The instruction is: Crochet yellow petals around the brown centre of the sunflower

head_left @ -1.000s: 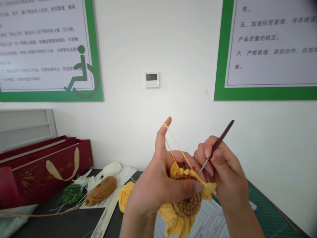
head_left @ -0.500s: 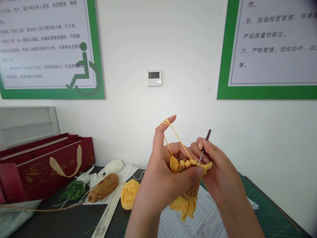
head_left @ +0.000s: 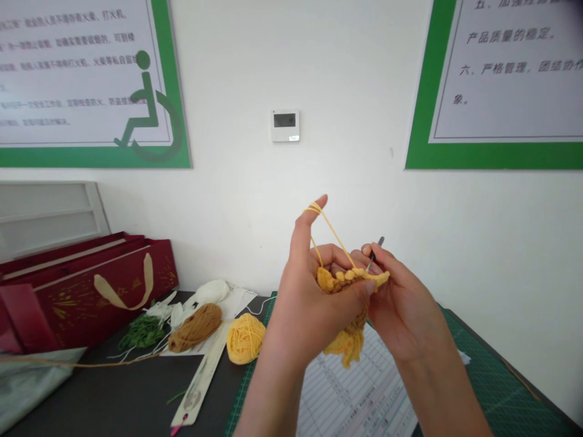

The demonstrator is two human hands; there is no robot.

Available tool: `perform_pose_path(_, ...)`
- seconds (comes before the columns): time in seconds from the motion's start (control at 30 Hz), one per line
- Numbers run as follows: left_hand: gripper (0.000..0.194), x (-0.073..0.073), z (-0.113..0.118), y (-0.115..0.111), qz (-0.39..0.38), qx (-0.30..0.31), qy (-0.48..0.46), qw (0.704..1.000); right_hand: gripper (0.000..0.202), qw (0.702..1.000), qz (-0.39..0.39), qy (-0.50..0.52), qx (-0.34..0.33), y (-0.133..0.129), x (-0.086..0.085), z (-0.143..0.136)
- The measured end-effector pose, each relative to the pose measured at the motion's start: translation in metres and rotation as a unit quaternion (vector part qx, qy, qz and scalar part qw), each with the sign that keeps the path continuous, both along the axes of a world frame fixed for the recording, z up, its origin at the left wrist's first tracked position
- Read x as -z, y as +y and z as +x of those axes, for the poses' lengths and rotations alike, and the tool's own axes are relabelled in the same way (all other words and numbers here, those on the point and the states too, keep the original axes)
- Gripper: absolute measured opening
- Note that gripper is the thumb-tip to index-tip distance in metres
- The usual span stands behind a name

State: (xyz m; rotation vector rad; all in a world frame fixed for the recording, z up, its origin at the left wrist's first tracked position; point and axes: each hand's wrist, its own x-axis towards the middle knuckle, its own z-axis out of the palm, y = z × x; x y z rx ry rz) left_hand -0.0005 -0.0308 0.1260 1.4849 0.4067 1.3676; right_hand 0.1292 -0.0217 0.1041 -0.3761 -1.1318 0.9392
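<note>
My left hand (head_left: 314,303) pinches a yellow and brown crocheted piece (head_left: 348,347) between thumb and fingers, its index finger raised with yellow yarn (head_left: 336,235) looped round it. The yarn runs down to the piece's top edge. My right hand (head_left: 403,297) is closed on a crochet hook (head_left: 374,255) with a dark handle, whose metal tip meets the top edge of the piece. Its lower fingers are partly hidden behind the work. Left of my left forearm lies a yellow yarn ball (head_left: 245,338).
A dark red gift bag (head_left: 113,291) stands at the left. Near it lie green yarn (head_left: 142,331), a brown skein (head_left: 195,328), white yarn (head_left: 213,291) and a ruler (head_left: 200,382). Printed sheets (head_left: 355,394) rest on a green cutting mat (head_left: 492,370) beneath my hands.
The view has tilted down slightly, showing more of the table. The hook's handle has dipped and its shaft shows less. Both hands keep their hold.
</note>
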Motion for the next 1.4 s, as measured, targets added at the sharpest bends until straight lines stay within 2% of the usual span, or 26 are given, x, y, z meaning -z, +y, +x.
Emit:
perform_pose_path(0.13,0.123,0.003,0.003,0.005,0.025,0.020,-0.021,0.999,0.034,0.999,-0.049,-0.004,-0.004,-0.001,-0.002,0.016)
perform_pose_path(0.2,0.122,0.005,0.006,0.008,0.032,0.024,-0.016,0.999,0.031,0.998,-0.063,-0.025,-0.001,-0.001,-0.002,0.026)
perform_pose_path(0.33,0.110,0.005,0.012,0.007,0.024,0.012,-0.021,0.999,0.028,0.995,-0.053,-0.084,0.001,0.001,-0.001,0.034)
perform_pose_path(0.5,0.094,0.005,0.017,0.004,0.026,0.011,-0.020,0.999,0.031,0.993,-0.063,-0.065,-0.074,0.003,-0.001,0.034)
perform_pose_path(0.8,0.071,0.006,0.017,0.011,0.019,0.025,-0.045,0.998,0.027,0.991,-0.043,-0.083,-0.096,0.007,-0.003,0.041)
perform_pose_path(0.97,0.066,0.007,0.013,0.014,0.036,0.016,-0.043,0.998,0.025,0.997,0.017,-0.076,-0.028,0.004,-0.002,0.044)
perform_pose_path(1.13,0.095,0.007,0.012,0.011,0.028,0.018,-0.055,0.998,0.021,0.994,0.082,-0.059,0.035,-0.001,-0.001,0.033)
perform_pose_path(1.3,0.108,0.008,0.014,0.011,0.014,0.023,-0.096,0.995,0.014,0.966,0.163,-0.121,0.159,-0.006,0.000,0.021)
perform_pose_path(1.4,0.103,0.008,0.015,0.011,0.007,0.022,-0.107,0.994,0.008,0.953,0.177,-0.145,0.197,-0.008,0.000,0.021)
